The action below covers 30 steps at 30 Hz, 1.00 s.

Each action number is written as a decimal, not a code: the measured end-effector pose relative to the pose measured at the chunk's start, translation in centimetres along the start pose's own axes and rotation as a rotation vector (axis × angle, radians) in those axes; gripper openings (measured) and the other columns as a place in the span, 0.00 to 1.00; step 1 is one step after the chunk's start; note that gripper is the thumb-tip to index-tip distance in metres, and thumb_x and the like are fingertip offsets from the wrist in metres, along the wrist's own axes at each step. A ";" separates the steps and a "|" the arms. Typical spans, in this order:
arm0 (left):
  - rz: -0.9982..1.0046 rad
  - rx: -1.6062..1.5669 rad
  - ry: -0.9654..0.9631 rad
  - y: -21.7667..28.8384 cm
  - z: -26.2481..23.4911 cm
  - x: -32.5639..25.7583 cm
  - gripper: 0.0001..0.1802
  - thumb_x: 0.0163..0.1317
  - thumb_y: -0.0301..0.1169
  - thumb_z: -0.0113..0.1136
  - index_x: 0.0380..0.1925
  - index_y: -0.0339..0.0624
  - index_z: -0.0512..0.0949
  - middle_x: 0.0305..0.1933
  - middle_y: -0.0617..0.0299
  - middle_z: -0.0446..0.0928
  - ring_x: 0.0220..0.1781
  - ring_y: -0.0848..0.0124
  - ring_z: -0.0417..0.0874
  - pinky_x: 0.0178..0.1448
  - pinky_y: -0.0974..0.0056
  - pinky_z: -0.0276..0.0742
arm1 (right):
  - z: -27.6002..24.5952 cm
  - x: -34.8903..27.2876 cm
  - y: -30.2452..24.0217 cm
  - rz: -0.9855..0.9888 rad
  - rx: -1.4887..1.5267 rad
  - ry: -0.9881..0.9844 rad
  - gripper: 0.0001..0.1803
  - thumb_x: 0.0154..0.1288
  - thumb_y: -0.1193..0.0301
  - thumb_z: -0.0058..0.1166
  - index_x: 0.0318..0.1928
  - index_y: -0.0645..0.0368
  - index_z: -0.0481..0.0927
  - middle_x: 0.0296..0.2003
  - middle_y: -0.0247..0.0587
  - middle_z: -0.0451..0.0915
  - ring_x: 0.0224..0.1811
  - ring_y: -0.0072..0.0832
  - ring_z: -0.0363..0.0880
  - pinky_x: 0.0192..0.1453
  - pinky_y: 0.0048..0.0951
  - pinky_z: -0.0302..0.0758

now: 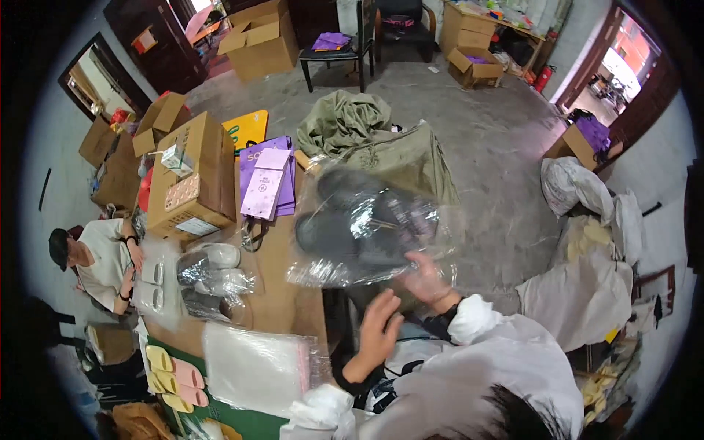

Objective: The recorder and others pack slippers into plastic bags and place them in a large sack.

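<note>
Bagged slippers point(370, 227), likely light, soft and slick, want pinching by the film edge point(341, 278); right grip point(429, 284) there, clamp unclear, left grip point(375, 336) empty, fingers apart, nearside of the slippers.

This looks like a small packing workshop: a bare concrete floor point(491, 147), a tabletop point(282, 304) with clear-bagged slippers point(220, 281) between eight and nine o'clock and a pile of flat clear plastic point(253, 367) at seven, an open carton point(257, 55) at eleven, bulky sacks point(579, 293) between three and four, a co-worker point(101, 253) at nine.
</note>
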<state>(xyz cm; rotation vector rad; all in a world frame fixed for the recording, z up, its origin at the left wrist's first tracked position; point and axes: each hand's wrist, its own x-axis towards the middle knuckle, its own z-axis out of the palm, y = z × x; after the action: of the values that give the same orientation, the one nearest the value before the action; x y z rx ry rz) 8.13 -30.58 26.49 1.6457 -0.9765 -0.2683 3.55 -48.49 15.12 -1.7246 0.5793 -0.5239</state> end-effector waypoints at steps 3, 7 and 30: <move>-0.364 0.221 0.323 -9.4 3.3 2.6 0.34 0.50 0.30 0.64 0.57 0.37 0.61 0.59 0.41 0.63 0.61 0.48 0.63 0.64 0.53 0.59 | -6.4 5.7 -3.3 0.651 1.097 0.253 0.14 0.56 0.68 0.58 0.40 0.60 0.71 0.40 0.42 0.74 0.44 0.33 0.73 0.50 0.43 0.75; -0.828 0.334 0.564 -20.3 6.8 6.3 0.59 0.42 0.39 0.71 0.65 0.36 0.40 0.60 0.35 0.58 0.62 0.44 0.61 0.65 0.51 0.58 | -10.9 9.1 -0.5 0.662 1.093 0.174 0.07 0.60 0.74 0.50 0.39 0.56 0.74 0.40 0.35 0.77 0.46 0.31 0.74 0.54 0.46 0.74; -0.763 -1.115 0.917 -30.7 9.1 -7.0 0.18 0.63 0.34 0.52 0.50 0.36 0.69 0.48 0.61 0.73 0.45 0.66 0.75 0.50 0.63 0.69 | 27.2 5.4 -11.6 0.258 0.085 -0.916 0.35 0.57 0.58 0.59 0.58 0.65 0.61 0.52 0.44 0.69 0.52 0.30 0.67 0.54 0.31 0.66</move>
<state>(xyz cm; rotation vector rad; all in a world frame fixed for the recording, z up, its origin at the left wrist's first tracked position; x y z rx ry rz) 11.88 -31.75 -6.02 0.8061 0.5092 -0.4016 25.84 -29.14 20.81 -1.5690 0.1016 0.4228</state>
